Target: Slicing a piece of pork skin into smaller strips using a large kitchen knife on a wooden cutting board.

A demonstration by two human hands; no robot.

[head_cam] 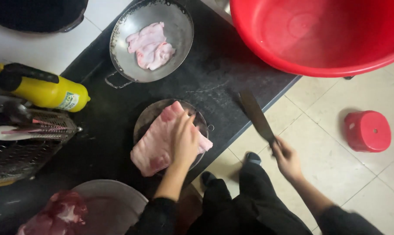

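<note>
At the bottom edge of the frame, left of centre, a metal bowl (118, 196) holds a dark red lump of raw meat (57, 215), apart from both hands. Just above it, in the lower middle, the left hand (184, 140) lies flat with fingers spread, pressing down on a broad slab of pale pink pork (160, 141) that rests on a round chopping block (149, 117) on the black counter (101, 143). The slab overhangs the block toward the lower left and droops a little at that edge, so it looks soft and floppy, fairly heavy for its size, and probably wet and slippery with fat; a flat palm on its top right part, as here, seems the surest hold, with the fingers kept away from any cutting line. To the right of centre the right hand (286, 159) is closed tightly around the handle of a cleaver (256, 115), its dark blade angled toward the upper left and raised beside the counter edge, not touching the meat. Farther up, a steel wok (179, 26) holds thinner pale pieces of meat (150, 45). At the left sit a yellow bottle (49, 91) and a wire rack (23, 148) of utensils. A big red basin (292, 48) fills the upper right, and a small red stool (367, 130) stands on the tiled floor (327, 113).
</note>
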